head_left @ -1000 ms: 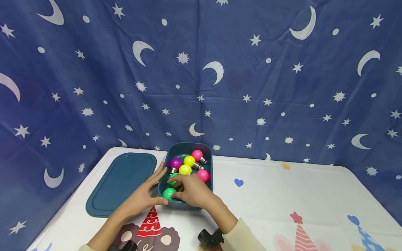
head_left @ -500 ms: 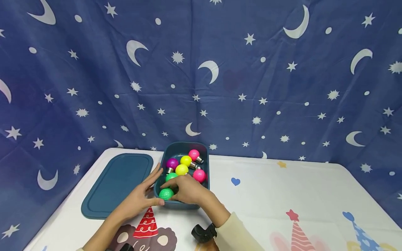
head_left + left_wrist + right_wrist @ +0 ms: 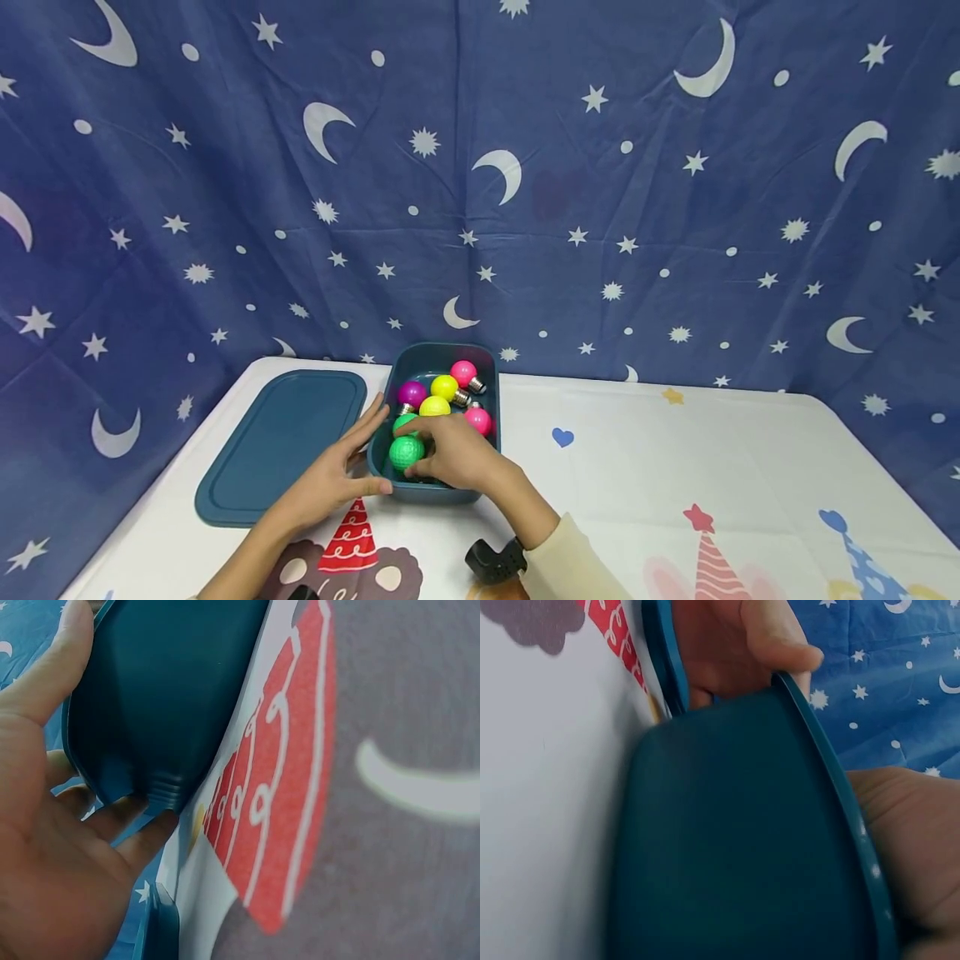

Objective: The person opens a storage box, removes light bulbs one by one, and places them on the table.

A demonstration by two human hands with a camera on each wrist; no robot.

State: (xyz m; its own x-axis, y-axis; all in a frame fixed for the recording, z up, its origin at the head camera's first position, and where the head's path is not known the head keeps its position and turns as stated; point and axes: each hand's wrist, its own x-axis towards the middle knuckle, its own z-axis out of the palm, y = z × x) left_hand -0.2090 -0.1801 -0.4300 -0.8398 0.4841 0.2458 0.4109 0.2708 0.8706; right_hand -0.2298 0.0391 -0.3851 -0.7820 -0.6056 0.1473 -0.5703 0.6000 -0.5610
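In the head view, a dark teal box (image 3: 431, 495) holds several coloured light bulbs with metal screw bases. My right hand (image 3: 459, 450) reaches over its front edge and pinches a textured green light bulb (image 3: 406, 453) between thumb and fingers. Just behind it a second green bulb (image 3: 406, 424) is partly covered by those fingers. My left hand (image 3: 333, 477) braces the front left corner of the box, its straight fingers along the side wall and its thumb at the front. The left wrist view shows these fingertips touching the outer wall (image 3: 172, 690); both wrist views hide the bulbs.
A teal lid (image 3: 281, 446) lies flat left of the box. Inside the box are a purple bulb (image 3: 412, 393), yellow bulbs (image 3: 444, 386) and pink bulbs (image 3: 463, 372). A blue curtain (image 3: 675, 208) with moons and stars hangs behind the white printed tablecloth (image 3: 600, 467).
My right hand has drawn the front green bulb slightly up and back within the box. The left hand stays at the corner. The head view has shifted a little.
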